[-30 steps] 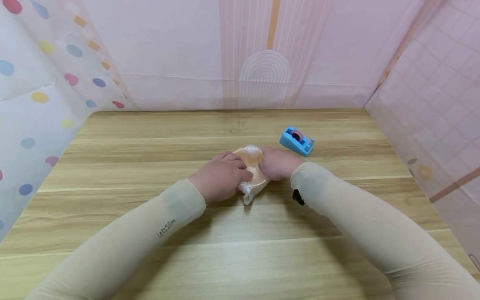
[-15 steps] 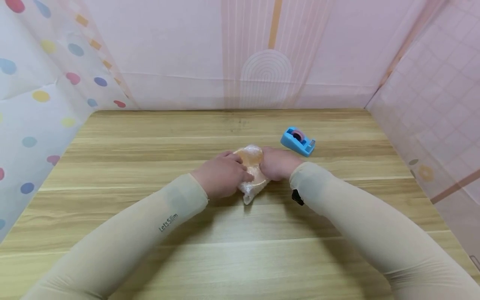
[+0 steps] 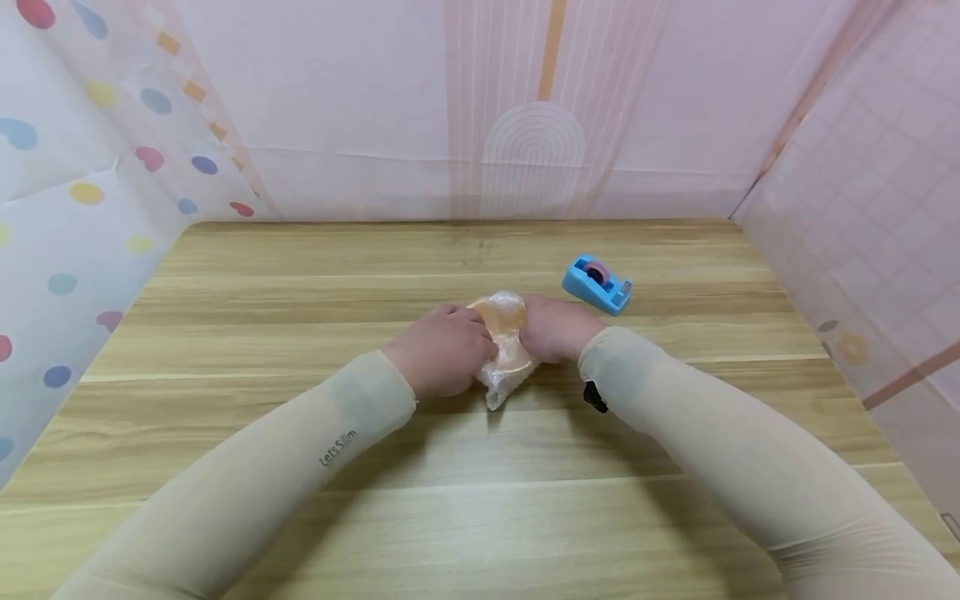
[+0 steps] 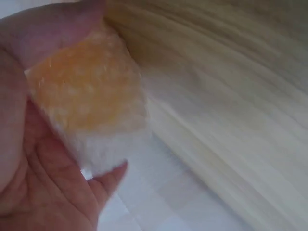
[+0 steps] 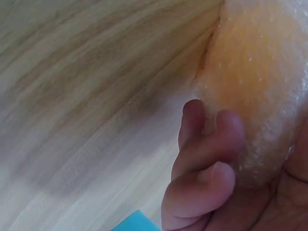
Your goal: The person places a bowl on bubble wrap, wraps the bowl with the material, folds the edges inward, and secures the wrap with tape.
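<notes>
An orange object wrapped in bubble wrap (image 3: pixel 504 333) lies on the wooden table between both hands, a twisted tail of wrap pointing toward the person. From the left, my left hand (image 3: pixel 446 350) grips it, fingers curled over its edge. The left wrist view shows the wrapped bundle (image 4: pixel 96 91) between the thumb and the other fingers. My right hand (image 3: pixel 557 328) holds the opposite side; in the right wrist view its curled fingers (image 5: pixel 199 192) press against the wrap. What exactly is inside is blurred by the plastic.
A blue tape dispenser (image 3: pixel 597 284) with a pink roll stands just beyond the right hand; its corner (image 5: pixel 137 222) shows in the right wrist view. Patterned sheets (image 3: pixel 360 100) close off the table's back and both sides.
The left hand's fingers have drawn in from lying over the wrap's front to its left edge. The right hand and the bundle stay almost in place.
</notes>
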Available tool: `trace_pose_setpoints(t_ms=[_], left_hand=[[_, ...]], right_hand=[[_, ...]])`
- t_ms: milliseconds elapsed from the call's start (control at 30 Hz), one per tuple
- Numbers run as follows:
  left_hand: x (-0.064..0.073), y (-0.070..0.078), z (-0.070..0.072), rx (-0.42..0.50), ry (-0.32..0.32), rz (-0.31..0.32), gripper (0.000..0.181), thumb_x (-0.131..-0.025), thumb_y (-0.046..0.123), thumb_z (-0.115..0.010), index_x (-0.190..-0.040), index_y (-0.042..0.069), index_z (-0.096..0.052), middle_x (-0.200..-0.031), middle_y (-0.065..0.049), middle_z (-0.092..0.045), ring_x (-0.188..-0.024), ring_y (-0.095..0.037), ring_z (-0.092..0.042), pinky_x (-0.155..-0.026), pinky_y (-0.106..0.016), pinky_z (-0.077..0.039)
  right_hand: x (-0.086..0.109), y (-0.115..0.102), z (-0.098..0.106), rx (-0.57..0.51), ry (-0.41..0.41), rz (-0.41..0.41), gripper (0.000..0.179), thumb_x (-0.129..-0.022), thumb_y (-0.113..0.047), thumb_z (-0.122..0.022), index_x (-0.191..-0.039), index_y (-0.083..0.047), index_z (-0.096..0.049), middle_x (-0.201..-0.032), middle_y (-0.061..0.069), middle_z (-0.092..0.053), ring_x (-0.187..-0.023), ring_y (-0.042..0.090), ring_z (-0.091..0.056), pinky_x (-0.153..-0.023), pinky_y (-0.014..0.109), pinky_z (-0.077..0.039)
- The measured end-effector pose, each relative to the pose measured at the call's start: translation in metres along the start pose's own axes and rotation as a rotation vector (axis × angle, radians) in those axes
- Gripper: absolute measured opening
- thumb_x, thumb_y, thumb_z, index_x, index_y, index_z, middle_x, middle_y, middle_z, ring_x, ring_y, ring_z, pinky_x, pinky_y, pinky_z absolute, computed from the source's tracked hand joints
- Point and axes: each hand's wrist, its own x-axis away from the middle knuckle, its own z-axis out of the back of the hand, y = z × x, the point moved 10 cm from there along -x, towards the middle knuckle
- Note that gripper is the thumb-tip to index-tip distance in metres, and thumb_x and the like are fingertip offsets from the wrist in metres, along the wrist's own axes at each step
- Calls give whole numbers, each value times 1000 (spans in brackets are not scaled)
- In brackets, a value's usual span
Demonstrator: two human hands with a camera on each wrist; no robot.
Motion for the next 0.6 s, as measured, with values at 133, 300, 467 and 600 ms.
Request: trace_pose_setpoints(t_ms=[133, 300, 467, 600], left_hand=[[4, -4, 6, 52, 42, -25, 30, -97, 22, -68, -126, 17, -73, -132, 1, -74, -136, -24, -59, -122, -47, -41], [10, -7, 8, 53, 61, -37, 34, -97, 28, -71, -129, 17, -73, -144, -1, -68, -151, -28, -48, -126, -52, -36], [12, -8, 3, 31, 65, -12, 18, -96, 22, -68, -113, 22, -76, -136, 5, -72, -155, -27, -41, -126, -59, -32], [11, -6, 0, 46, 49, 0, 18, -95, 14, -65, -107, 21, -76, -131, 6, -74, -157, -27, -39, -128, -61, -27]], right_hand=[[0, 1, 0, 11, -1, 3, 46, -108, -25, -45, -146, 0, -48, -111, 11, -66, -84, 22, -65, -66, 29, -52], [0, 4, -1, 5, -13, -21, 49, -109, -28, -45, -148, 3, -44, -109, 12, -66, -84, 22, -65, -67, 29, -53], [0, 4, 1, -5, 0, -25, 50, -109, -29, -46, -148, 3, -44, -105, 11, -66, -80, 21, -64, -65, 29, -53], [2, 2, 1, -10, -3, -20, 50, -109, -28, -46, -147, 4, -44, -100, 10, -65, -77, 20, -62, -63, 28, -52]])
